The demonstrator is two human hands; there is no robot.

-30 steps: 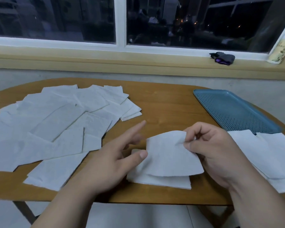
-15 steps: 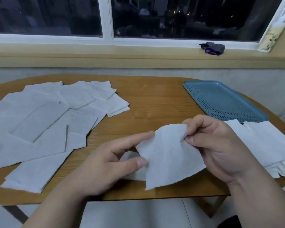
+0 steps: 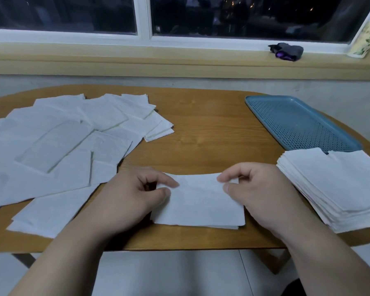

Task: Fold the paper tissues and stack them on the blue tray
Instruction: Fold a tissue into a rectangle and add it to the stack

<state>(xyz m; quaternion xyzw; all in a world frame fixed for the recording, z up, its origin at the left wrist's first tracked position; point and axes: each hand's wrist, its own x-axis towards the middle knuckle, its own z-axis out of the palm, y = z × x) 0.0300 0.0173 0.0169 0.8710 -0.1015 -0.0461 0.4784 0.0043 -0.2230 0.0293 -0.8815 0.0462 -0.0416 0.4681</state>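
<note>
Surface: oval wooden table with the blue tray at its far right; the tray floor was perforated. A squared stack of folded tissues sat on the table against the tray's near end, its far corner just over the tray's rim. Loose unfolded tissues lay overlapping in a wide spread well to the left of the tray.

Room: a dark window with a white frame ran behind the tray, above a yellowish sill. A small dark cloth bundle with a purple patch lay on the sill straight behind the tray. A pale printed packet leaned further right. Pale floor tiles showed below the table edge.

Task item: one tissue lay flat near the table's front edge, left of and nearer than the tray, with layered edges showing along its near side. The left hand pinched its left edge between thumb and forefinger. The right hand pinched its far right corner the same way.

Change from half a second earlier: the tissue had been off the table and bowed, gripped by the right hand alone, with the left hand's fingers straight against it. It had since come down flat, and the left hand had closed on it.
</note>
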